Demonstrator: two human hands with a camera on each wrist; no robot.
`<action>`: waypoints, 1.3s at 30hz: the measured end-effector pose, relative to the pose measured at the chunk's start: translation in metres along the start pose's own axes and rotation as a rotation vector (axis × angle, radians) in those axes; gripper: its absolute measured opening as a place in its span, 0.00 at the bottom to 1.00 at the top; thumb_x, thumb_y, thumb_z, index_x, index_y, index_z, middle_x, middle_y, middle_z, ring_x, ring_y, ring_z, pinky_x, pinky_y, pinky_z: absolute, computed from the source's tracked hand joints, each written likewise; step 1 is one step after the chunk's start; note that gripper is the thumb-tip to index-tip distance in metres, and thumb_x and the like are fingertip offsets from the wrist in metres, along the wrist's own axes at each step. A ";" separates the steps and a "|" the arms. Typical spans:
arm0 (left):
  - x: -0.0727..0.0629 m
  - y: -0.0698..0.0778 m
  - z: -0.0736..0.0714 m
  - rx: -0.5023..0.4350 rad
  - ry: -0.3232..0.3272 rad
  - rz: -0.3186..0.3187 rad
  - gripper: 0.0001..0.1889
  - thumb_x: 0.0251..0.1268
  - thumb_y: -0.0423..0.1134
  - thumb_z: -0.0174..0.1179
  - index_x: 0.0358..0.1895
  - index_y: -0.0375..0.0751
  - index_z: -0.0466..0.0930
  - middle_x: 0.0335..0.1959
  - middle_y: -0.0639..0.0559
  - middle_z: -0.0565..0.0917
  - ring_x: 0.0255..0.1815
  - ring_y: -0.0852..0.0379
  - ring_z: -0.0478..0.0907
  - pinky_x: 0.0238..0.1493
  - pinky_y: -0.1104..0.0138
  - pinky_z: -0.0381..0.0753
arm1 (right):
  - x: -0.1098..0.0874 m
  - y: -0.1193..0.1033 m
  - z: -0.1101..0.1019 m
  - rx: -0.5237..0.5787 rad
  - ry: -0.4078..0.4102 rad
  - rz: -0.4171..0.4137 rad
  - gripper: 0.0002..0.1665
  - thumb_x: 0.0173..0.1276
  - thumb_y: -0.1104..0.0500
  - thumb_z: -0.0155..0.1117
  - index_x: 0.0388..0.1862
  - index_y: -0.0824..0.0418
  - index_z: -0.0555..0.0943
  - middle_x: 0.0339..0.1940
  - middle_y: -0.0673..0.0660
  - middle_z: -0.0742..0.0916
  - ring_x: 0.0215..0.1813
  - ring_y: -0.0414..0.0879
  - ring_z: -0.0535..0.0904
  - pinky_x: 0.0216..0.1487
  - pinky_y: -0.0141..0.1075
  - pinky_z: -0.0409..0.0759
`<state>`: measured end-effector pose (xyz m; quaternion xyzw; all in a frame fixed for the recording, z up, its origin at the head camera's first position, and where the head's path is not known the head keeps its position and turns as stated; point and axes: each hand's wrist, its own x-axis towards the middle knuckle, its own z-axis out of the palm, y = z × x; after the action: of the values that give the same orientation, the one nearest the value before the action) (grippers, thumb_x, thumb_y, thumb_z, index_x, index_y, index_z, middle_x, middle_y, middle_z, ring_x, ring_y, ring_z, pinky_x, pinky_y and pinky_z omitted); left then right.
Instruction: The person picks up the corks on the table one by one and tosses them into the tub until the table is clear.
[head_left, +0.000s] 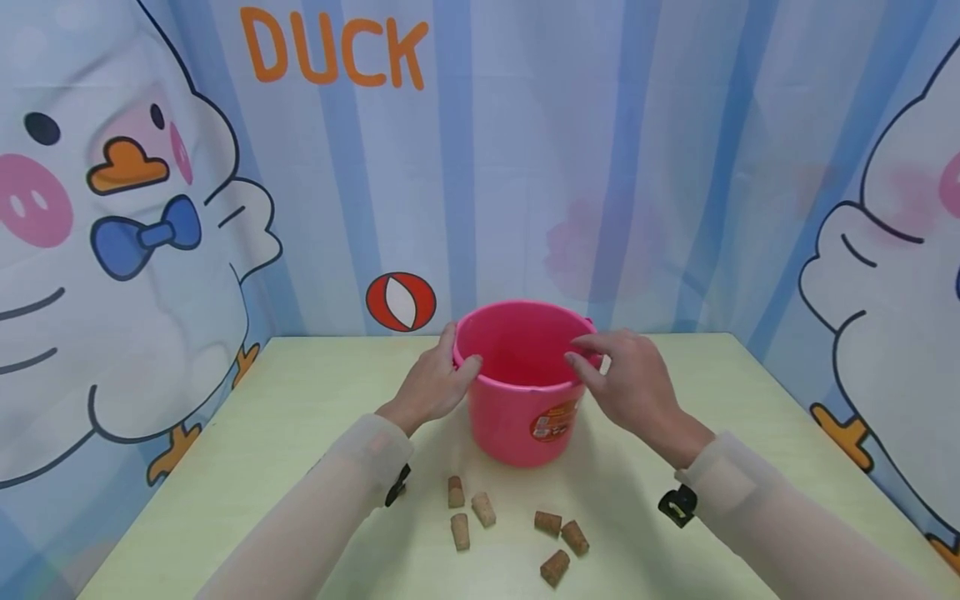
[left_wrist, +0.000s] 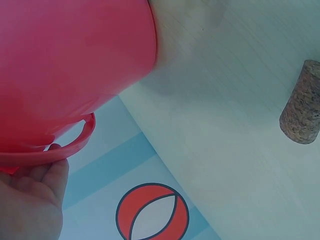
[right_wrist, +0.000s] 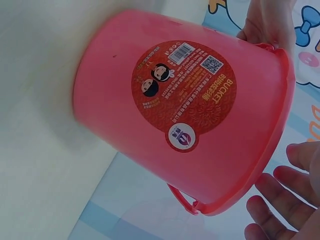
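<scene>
A pink bucket (head_left: 506, 429) stands upright on the table, with a round red label (right_wrist: 185, 95) on its side. My left hand (head_left: 431, 383) grips the bucket's rim at the left, thumb over the inside and fingers outside, close by the pink handle (left_wrist: 88, 134). At the right rim is my right hand (head_left: 637, 383), its fingers loosely bent and spread, with thumb and forefinger apart over the opening. Corks lie in front of the bucket: three lighter ones, including one cork (head_left: 461, 532), and three browner ones, including another cork (head_left: 555, 568).
The pale yellow table (head_left: 315, 392) ends at a striped blue curtain (head_left: 510, 167) printed with ducks and a red ball (head_left: 401, 302). Black wrist straps, one of them a buckled strap (head_left: 678, 504), sit over the whitish sleeves (head_left: 780, 517).
</scene>
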<state>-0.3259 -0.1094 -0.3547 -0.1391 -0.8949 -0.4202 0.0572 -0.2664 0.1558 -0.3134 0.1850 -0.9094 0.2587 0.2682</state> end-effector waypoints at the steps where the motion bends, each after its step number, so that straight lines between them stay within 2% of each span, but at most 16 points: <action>1: 0.000 0.000 0.000 0.001 0.000 0.001 0.38 0.71 0.48 0.59 0.79 0.48 0.53 0.60 0.51 0.76 0.54 0.52 0.75 0.45 0.59 0.86 | -0.001 0.000 0.000 0.002 0.006 -0.003 0.17 0.67 0.56 0.73 0.52 0.63 0.89 0.39 0.56 0.90 0.39 0.51 0.79 0.37 0.42 0.80; 12: 0.000 0.000 0.001 -0.005 -0.003 0.001 0.37 0.72 0.48 0.58 0.79 0.48 0.53 0.62 0.50 0.76 0.56 0.51 0.75 0.47 0.59 0.86 | -0.012 -0.001 -0.006 0.014 0.053 -0.021 0.13 0.68 0.57 0.72 0.48 0.62 0.90 0.43 0.58 0.91 0.47 0.55 0.83 0.46 0.52 0.82; 23: -0.001 0.001 0.000 -0.013 0.000 0.004 0.37 0.71 0.49 0.59 0.79 0.49 0.53 0.60 0.53 0.76 0.54 0.52 0.76 0.45 0.60 0.86 | -0.027 0.001 -0.011 0.019 0.077 -0.014 0.15 0.67 0.55 0.72 0.49 0.61 0.90 0.40 0.56 0.91 0.45 0.55 0.83 0.46 0.55 0.81; 33: -0.003 0.001 -0.001 -0.017 0.002 -0.001 0.37 0.72 0.48 0.59 0.79 0.49 0.53 0.59 0.52 0.76 0.53 0.52 0.76 0.45 0.60 0.86 | -0.042 0.003 -0.012 -0.004 0.071 -0.008 0.16 0.66 0.54 0.74 0.49 0.60 0.90 0.37 0.54 0.91 0.43 0.53 0.83 0.45 0.54 0.80; 39: -0.002 0.002 0.000 -0.012 -0.003 0.000 0.38 0.72 0.48 0.58 0.80 0.48 0.52 0.61 0.51 0.76 0.55 0.51 0.75 0.47 0.59 0.86 | -0.052 0.009 -0.011 -0.026 0.034 0.019 0.14 0.66 0.54 0.73 0.46 0.60 0.91 0.38 0.55 0.91 0.44 0.54 0.83 0.45 0.55 0.80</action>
<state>-0.3233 -0.1087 -0.3531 -0.1401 -0.8925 -0.4252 0.0550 -0.2251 0.1796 -0.3391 0.1685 -0.9097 0.2525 0.2833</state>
